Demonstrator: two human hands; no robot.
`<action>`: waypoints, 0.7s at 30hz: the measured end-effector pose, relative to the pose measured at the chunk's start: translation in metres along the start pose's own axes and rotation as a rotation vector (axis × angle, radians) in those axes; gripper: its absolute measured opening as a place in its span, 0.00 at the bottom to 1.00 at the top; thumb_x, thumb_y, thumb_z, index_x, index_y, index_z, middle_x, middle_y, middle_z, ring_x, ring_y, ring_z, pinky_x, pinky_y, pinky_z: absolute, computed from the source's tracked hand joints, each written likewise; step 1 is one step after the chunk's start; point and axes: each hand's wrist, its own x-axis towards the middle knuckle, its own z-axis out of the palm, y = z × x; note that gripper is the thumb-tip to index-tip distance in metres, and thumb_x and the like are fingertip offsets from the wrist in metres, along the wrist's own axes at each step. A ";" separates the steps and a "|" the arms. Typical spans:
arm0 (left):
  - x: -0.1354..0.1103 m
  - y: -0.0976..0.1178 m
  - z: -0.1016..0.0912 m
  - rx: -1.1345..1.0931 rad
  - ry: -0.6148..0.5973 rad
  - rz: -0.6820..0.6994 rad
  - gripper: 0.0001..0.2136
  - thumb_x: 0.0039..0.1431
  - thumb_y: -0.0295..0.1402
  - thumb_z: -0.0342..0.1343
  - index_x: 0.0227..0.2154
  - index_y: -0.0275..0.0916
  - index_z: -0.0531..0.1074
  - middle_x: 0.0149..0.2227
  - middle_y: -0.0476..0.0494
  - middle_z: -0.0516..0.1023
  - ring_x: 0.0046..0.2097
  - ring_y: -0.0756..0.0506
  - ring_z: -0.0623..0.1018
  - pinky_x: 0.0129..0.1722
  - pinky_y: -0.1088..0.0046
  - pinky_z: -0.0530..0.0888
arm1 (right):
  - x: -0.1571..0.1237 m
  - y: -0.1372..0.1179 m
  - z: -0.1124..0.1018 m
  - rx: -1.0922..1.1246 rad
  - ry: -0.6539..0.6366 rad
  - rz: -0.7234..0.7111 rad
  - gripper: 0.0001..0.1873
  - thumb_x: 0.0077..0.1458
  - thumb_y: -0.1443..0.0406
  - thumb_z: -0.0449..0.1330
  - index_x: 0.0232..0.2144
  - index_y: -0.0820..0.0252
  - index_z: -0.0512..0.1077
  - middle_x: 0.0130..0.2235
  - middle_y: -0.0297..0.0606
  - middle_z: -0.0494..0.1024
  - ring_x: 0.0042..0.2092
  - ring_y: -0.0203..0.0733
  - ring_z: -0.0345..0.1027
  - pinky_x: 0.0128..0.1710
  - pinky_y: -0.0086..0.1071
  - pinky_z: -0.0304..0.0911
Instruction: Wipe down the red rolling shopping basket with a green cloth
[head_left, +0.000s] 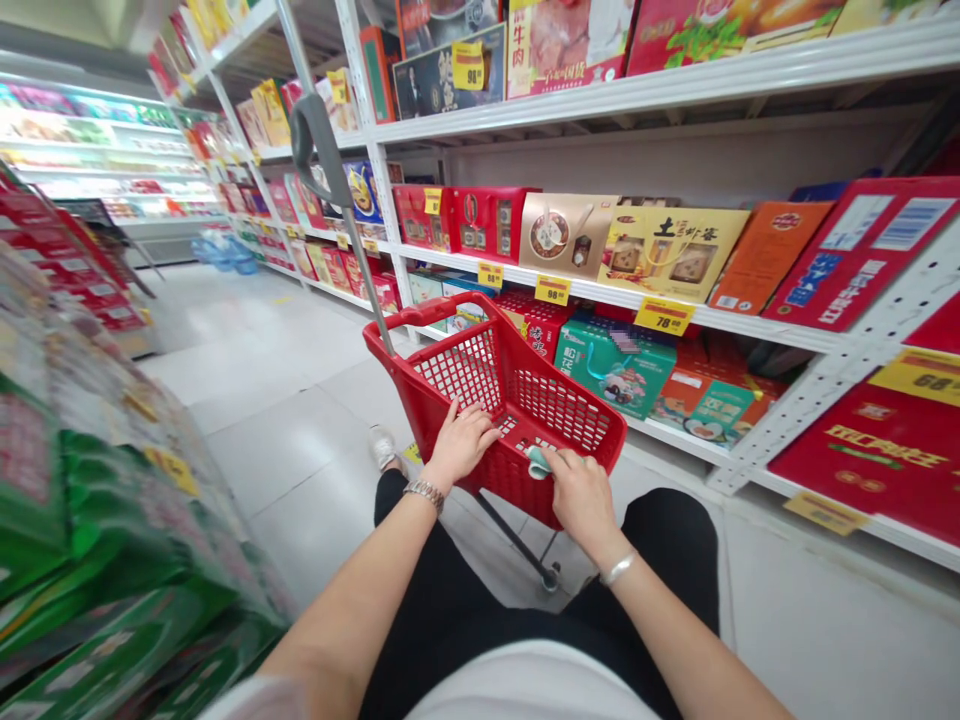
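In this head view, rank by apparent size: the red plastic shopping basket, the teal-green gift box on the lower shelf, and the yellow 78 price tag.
Largest to smallest: red plastic shopping basket, teal-green gift box, yellow 78 price tag. The basket is closest to the camera, so its lead may be exaggerated.

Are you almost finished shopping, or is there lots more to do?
It looks like you're near the start, though your hands hide some of the basket. Done: I can only see a small pale green cloth-like thing in the red shopping basket. In hand: your right hand is on that green thing, and your left hand rests on the basket. Left: the boxed goods stand on the white shelves.
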 end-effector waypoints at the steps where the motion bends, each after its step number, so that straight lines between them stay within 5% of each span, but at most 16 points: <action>1: -0.001 -0.005 -0.002 0.004 -0.001 -0.026 0.16 0.70 0.39 0.44 0.38 0.42 0.77 0.50 0.44 0.81 0.63 0.41 0.69 0.69 0.44 0.47 | -0.004 0.004 0.001 -0.002 -0.015 -0.004 0.27 0.61 0.73 0.50 0.58 0.46 0.70 0.52 0.41 0.76 0.42 0.46 0.66 0.43 0.37 0.58; 8: -0.011 -0.004 0.012 0.094 0.104 -0.312 0.24 0.67 0.49 0.45 0.50 0.37 0.76 0.64 0.32 0.68 0.70 0.33 0.55 0.68 0.42 0.50 | -0.007 -0.015 0.008 0.068 -0.060 -0.142 0.28 0.60 0.75 0.49 0.58 0.47 0.71 0.52 0.41 0.76 0.46 0.45 0.66 0.49 0.37 0.57; 14: -0.027 0.006 0.035 0.040 0.159 -0.509 0.40 0.57 0.56 0.54 0.65 0.31 0.60 0.72 0.24 0.46 0.72 0.28 0.43 0.68 0.41 0.46 | -0.006 -0.054 0.008 0.092 -0.072 -0.247 0.29 0.61 0.74 0.49 0.62 0.54 0.65 0.51 0.45 0.75 0.47 0.47 0.66 0.51 0.39 0.57; 18: -0.041 -0.003 0.038 -0.041 0.128 -0.578 0.45 0.58 0.52 0.54 0.69 0.28 0.45 0.72 0.18 0.34 0.72 0.28 0.40 0.67 0.40 0.45 | -0.018 -0.056 0.011 0.114 -0.052 -0.341 0.31 0.59 0.76 0.51 0.63 0.50 0.65 0.55 0.42 0.74 0.47 0.47 0.64 0.51 0.39 0.57; 21: -0.048 -0.010 0.038 -0.072 0.076 -0.537 0.43 0.59 0.46 0.55 0.69 0.29 0.43 0.72 0.18 0.32 0.72 0.29 0.38 0.68 0.42 0.45 | -0.023 -0.045 0.012 0.098 -0.037 -0.355 0.32 0.58 0.76 0.52 0.60 0.45 0.68 0.57 0.38 0.73 0.48 0.48 0.63 0.51 0.40 0.57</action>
